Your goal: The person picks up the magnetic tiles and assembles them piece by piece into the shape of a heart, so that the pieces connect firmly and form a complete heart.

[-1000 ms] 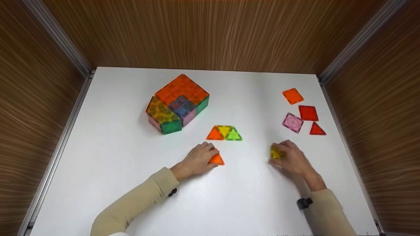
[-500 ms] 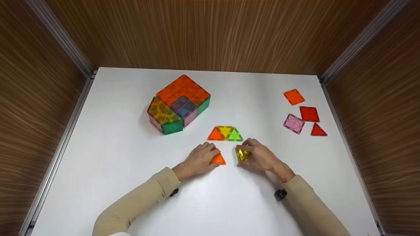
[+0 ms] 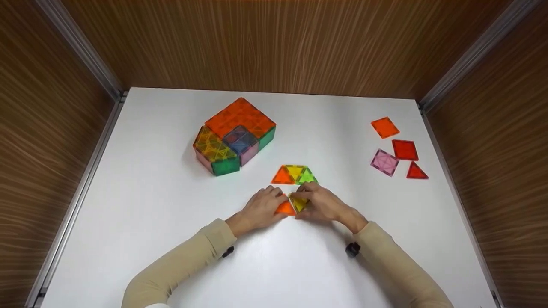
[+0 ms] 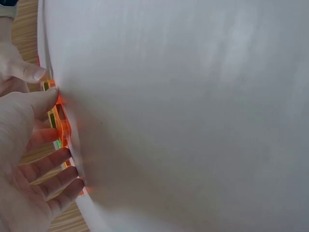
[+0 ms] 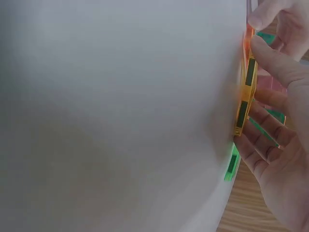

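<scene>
In the head view my left hand (image 3: 259, 209) holds an orange triangular magnetic tile (image 3: 284, 208) between thumb and fingers, low over the white table. My right hand (image 3: 325, 204) pinches a yellow triangular magnetic tile (image 3: 299, 202) right beside it; the slanted edges of the two face each other, touching or nearly so. Just beyond both hands lies a flat row of triangle tiles: orange (image 3: 282, 176), yellow (image 3: 295, 171) and green (image 3: 305, 175). The left wrist view shows the thumb on the near edge of the orange tile (image 4: 62, 121). From the right wrist, the yellow tile (image 5: 246, 94) appears edge-on.
A low block built of tiles, with an orange top (image 3: 242, 114), yellow top (image 3: 212, 145) and blue top (image 3: 240, 139), stands back left. At right lie an orange square (image 3: 385, 127), red square (image 3: 404, 149), pink square (image 3: 384, 162) and red triangle (image 3: 416, 170). Wooden panels surround the table.
My right hand has moved left across the table with the yellow triangle tile, up against the orange one. The left hand has stayed in place with its tile.
</scene>
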A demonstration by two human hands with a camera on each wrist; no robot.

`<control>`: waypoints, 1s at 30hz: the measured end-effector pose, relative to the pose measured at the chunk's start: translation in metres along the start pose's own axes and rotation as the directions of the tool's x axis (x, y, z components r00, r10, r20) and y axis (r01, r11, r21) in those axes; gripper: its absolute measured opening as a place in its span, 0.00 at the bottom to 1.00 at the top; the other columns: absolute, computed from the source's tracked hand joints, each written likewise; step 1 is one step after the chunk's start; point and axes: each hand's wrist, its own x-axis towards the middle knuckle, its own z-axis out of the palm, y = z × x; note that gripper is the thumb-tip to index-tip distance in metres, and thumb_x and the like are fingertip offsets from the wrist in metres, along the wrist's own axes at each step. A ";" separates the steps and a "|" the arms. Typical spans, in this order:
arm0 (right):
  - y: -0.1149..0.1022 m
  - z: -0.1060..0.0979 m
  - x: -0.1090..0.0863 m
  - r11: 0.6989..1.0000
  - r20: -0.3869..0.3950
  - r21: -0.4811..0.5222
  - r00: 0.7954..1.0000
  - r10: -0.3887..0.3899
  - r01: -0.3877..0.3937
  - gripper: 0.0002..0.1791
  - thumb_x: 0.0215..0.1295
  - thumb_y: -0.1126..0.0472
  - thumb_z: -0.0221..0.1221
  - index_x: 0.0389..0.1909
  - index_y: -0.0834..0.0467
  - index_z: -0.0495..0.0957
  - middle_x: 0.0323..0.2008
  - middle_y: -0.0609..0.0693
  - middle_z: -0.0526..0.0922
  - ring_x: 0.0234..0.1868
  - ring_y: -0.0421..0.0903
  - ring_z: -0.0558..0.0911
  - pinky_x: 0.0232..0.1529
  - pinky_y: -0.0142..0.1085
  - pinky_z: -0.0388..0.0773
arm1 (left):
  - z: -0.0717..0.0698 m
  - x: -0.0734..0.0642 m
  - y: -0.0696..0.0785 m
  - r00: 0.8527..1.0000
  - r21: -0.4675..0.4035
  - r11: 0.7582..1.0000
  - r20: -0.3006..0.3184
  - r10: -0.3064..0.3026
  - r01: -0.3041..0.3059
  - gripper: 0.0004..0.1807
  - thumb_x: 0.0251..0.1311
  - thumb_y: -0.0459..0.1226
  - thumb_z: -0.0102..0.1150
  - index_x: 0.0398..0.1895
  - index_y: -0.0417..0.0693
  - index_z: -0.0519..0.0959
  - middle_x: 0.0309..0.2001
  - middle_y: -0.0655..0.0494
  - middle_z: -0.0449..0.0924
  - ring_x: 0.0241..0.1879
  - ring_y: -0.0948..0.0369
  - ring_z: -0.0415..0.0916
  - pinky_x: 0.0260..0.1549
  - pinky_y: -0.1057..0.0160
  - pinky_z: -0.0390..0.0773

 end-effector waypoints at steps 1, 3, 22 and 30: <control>0.000 0.001 0.001 1.000 -0.004 -0.004 1.000 -0.020 0.020 0.32 0.58 0.48 0.78 0.62 0.55 0.85 0.54 0.54 0.83 0.51 0.48 0.81 0.53 0.41 0.86 | 0.000 0.000 0.000 1.000 0.008 1.000 -0.004 0.006 -0.006 0.27 0.73 0.54 0.62 0.66 0.49 0.80 0.56 0.51 0.79 0.53 0.54 0.71 0.51 0.59 0.76; 0.000 0.002 0.003 0.999 -0.014 -0.012 0.999 -0.048 0.048 0.32 0.58 0.48 0.78 0.61 0.56 0.85 0.53 0.54 0.84 0.51 0.48 0.81 0.53 0.42 0.86 | 0.001 0.000 0.000 1.000 0.022 1.000 -0.015 0.017 -0.017 0.27 0.73 0.54 0.62 0.67 0.49 0.80 0.55 0.51 0.79 0.52 0.54 0.71 0.49 0.60 0.76; 0.037 -0.022 -0.044 0.990 -0.190 0.019 0.972 0.141 -0.140 0.33 0.59 0.48 0.78 0.63 0.56 0.83 0.58 0.55 0.82 0.57 0.53 0.81 0.58 0.50 0.84 | 0.002 -0.003 -0.001 0.999 -0.016 1.000 -0.041 0.013 -0.013 0.24 0.72 0.52 0.64 0.64 0.52 0.83 0.55 0.51 0.80 0.53 0.54 0.72 0.50 0.58 0.78; 0.087 -0.053 -0.103 0.957 -0.357 0.058 0.890 0.284 -0.283 0.32 0.58 0.57 0.77 0.63 0.64 0.82 0.59 0.64 0.80 0.60 0.62 0.79 0.60 0.62 0.80 | 0.003 -0.003 -0.002 0.999 -0.029 0.999 -0.032 0.013 -0.014 0.25 0.72 0.53 0.64 0.65 0.52 0.82 0.56 0.51 0.80 0.54 0.54 0.72 0.51 0.58 0.78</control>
